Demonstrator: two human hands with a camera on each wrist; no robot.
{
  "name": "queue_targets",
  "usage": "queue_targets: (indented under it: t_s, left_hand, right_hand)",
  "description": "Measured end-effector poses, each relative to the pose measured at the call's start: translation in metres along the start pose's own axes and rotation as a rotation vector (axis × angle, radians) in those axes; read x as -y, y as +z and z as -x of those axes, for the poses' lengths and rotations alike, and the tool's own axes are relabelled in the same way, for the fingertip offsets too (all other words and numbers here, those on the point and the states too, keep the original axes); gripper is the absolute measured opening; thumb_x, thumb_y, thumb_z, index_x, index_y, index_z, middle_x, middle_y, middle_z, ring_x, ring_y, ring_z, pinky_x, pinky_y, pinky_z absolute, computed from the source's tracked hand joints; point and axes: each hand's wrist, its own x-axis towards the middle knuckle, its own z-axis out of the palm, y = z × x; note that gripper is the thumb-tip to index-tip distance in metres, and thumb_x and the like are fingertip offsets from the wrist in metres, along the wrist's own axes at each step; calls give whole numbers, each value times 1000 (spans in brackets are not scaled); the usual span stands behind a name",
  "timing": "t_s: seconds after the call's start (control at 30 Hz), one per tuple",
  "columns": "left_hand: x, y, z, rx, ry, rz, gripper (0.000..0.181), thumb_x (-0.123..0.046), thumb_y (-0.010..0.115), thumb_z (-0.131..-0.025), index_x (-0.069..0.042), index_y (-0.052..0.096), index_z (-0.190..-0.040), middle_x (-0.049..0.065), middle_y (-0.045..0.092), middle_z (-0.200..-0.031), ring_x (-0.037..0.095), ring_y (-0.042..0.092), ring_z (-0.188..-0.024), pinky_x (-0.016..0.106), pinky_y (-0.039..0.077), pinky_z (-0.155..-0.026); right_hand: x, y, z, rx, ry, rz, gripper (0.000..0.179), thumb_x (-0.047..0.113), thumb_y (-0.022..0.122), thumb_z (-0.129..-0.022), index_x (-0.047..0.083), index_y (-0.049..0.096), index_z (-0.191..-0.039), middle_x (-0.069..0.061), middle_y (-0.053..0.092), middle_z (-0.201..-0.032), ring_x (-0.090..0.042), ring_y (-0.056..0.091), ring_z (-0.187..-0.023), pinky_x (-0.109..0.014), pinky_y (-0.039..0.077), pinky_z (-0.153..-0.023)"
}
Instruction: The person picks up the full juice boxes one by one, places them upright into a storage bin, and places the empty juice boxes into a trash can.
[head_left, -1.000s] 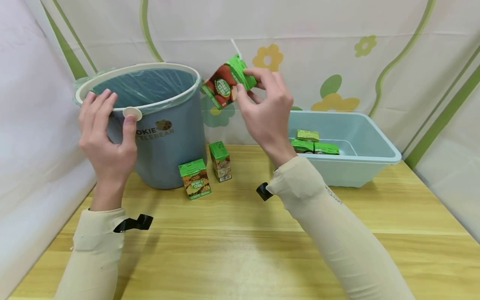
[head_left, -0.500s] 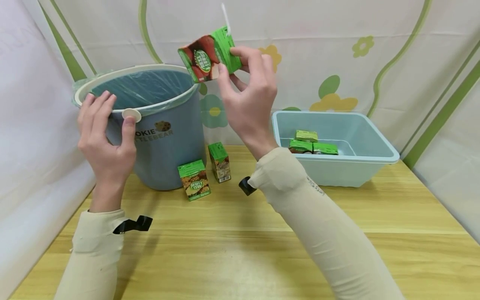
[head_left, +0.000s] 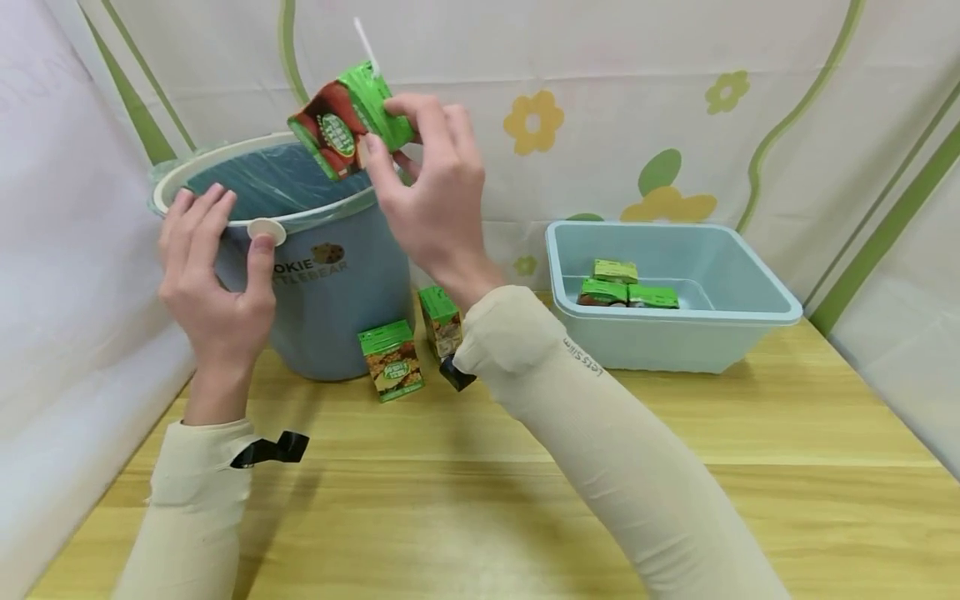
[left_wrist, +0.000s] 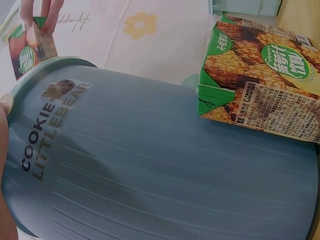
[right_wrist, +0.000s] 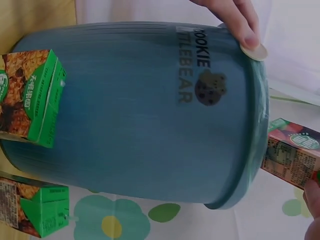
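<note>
My right hand point(head_left: 438, 179) pinches a juice box point(head_left: 341, 125) with red fruit pictures and a green top, its white straw point(head_left: 366, 43) sticking up. The box is tilted and dented, held over the right part of the opening of a blue trash bin point(head_left: 337, 292). On the bin's left front rim my left hand point(head_left: 217, 283) grips the edge, fingers over the top and thumb on the round white tab point(head_left: 266, 231). A thin clear bag lines the bin. In the right wrist view the held juice box point(right_wrist: 295, 152) appears beside the rim.
Two pineapple juice boxes, a nearer one point(head_left: 392, 367) and a farther one point(head_left: 441, 321) partly behind my right wrist, stand by the bin's base. To the right, a light blue tub point(head_left: 675, 342) contains several green-topped boxes point(head_left: 652, 297). A patterned cloth point(head_left: 600, 108) hangs behind.
My right hand has carried the juice box leftward, first rising and then dropping slightly, from right of the bin to over its opening. My left hand has stayed on the rim.
</note>
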Motion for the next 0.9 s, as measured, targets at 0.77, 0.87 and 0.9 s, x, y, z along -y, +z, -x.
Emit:
queue_targets:
  t_s: [0.77,0.87,0.9]
  left_hand:
    - [-6,-2,-3,9,-15,7,56,-46,70,-95,-1,76,-128,16,73,-137,24,54,-147,35,31,-131]
    - [-7,-2,-3,1,-15,14,58,-48,70,-95,0,76,-127,17,73,-136,25,55,-147,35,31,-130]
    - [-7,-2,-3,-1,-14,16,58,-48,70,-95,0,76,-127,18,73,-136,25,55,-146,35,31,-130]
  right_hand:
    - [1,30,-8,516,23,413,32,25,59,-109,9,59,-137,-10,58,-133,-17,63,-111,-18,51,-96]
    - [1,31,-9,542,18,437,31,25,59,-109,9,59,-136,-11,58,-133,-18,64,-112,-20,52,-97]
    - [1,31,-10,549,14,446,31,26,59,-109,9,60,-135,-11,58,-133,-18,65,-112,-21,53,-97]
